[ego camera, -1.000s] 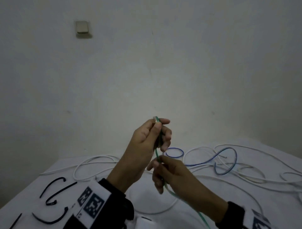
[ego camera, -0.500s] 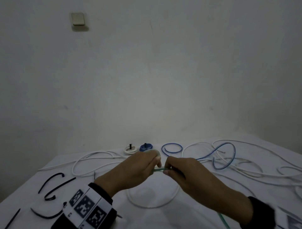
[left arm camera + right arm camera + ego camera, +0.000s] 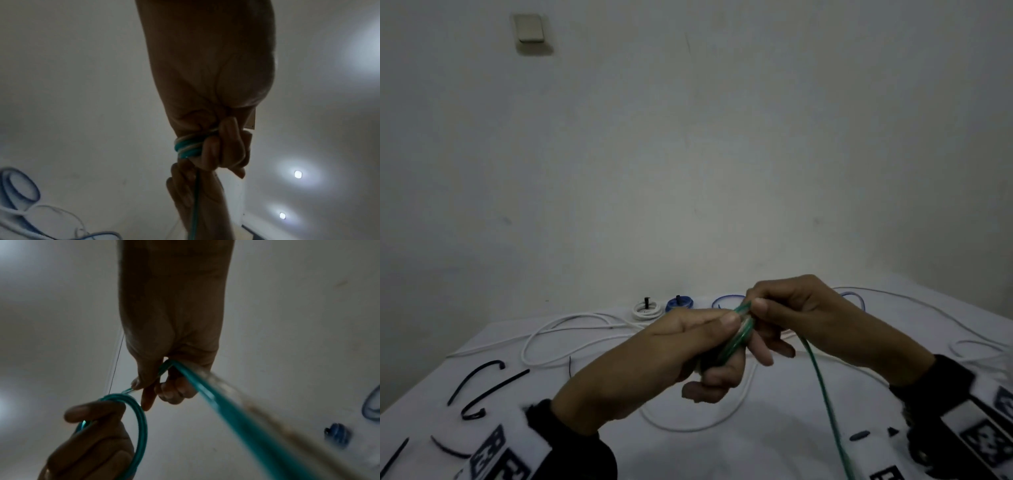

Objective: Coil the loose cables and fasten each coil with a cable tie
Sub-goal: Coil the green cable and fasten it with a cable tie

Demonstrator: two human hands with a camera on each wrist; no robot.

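Observation:
My left hand [image 3: 709, 339] holds a small coil of green cable [image 3: 739, 334] above the white table, thumb pressed on top and fingers curled beneath. The left wrist view has the green and pale turns [image 3: 186, 147] pinched in those curled fingers. My right hand [image 3: 784, 308] pinches the same cable right beside the coil. From it the loose green strand [image 3: 825, 401] runs down to the bottom edge. In the right wrist view the strand [image 3: 216, 395] passes through my curled fingers, and the coil [image 3: 139, 421] sits under the left thumb. Black cable ties [image 3: 482, 387] lie at the left.
Loose white cables [image 3: 571, 329] loop over the white table [image 3: 756, 445]. A tied white coil [image 3: 645, 310], a tied blue coil [image 3: 679, 303] and a loose blue cable [image 3: 726, 301] lie by the wall. More white cable [image 3: 945, 315] spreads at the right.
Both hands came down from chest height to just above the table. The green cable, first a single upright strand, is now wound into a small coil in my left hand.

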